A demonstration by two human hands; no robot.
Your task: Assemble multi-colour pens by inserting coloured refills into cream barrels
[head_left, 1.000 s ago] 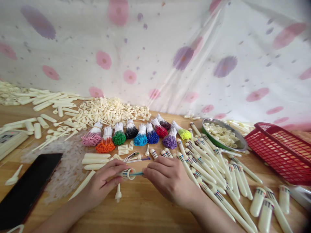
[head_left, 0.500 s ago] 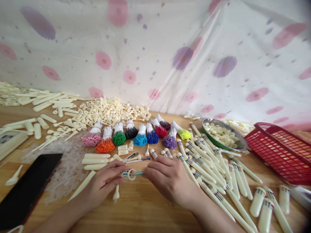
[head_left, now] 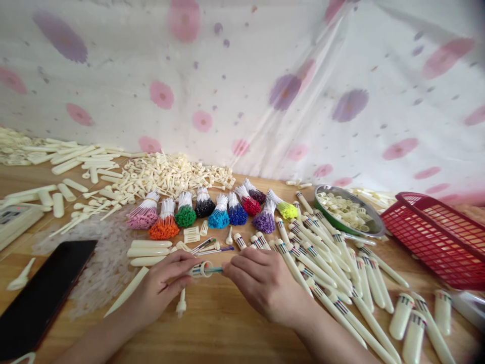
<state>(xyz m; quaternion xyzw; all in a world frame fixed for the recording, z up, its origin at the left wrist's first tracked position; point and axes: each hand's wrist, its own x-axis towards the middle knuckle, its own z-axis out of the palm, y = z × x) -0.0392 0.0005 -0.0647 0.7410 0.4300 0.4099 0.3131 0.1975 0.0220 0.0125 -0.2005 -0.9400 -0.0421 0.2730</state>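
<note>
My left hand [head_left: 161,283] pinches a cream slotted pen sleeve [head_left: 203,269] between thumb and fingers, its round open end facing right. From that opening a thin blue pen refill [head_left: 216,270] runs to the fingertips of my right hand [head_left: 267,283], which are closed on it. Just beyond the hands lie a few loose refills [head_left: 217,249] and several slotted cream pieces [head_left: 191,234]. A small cream plunger-like part [head_left: 181,304] rests on the table below my left fingers.
Colour-sorted refill bundles [head_left: 185,215] stand in a row behind the hands. Multicolour pens [head_left: 333,263] cover the right side, near a metal bowl [head_left: 322,215] and a red basket [head_left: 435,237]. Cream parts [head_left: 162,172] are heaped behind; a phone [head_left: 45,293] lies left.
The blue refill sits slightly straighter at the sleeve's opening. Both hands have kept nearly the same place and grip.
</note>
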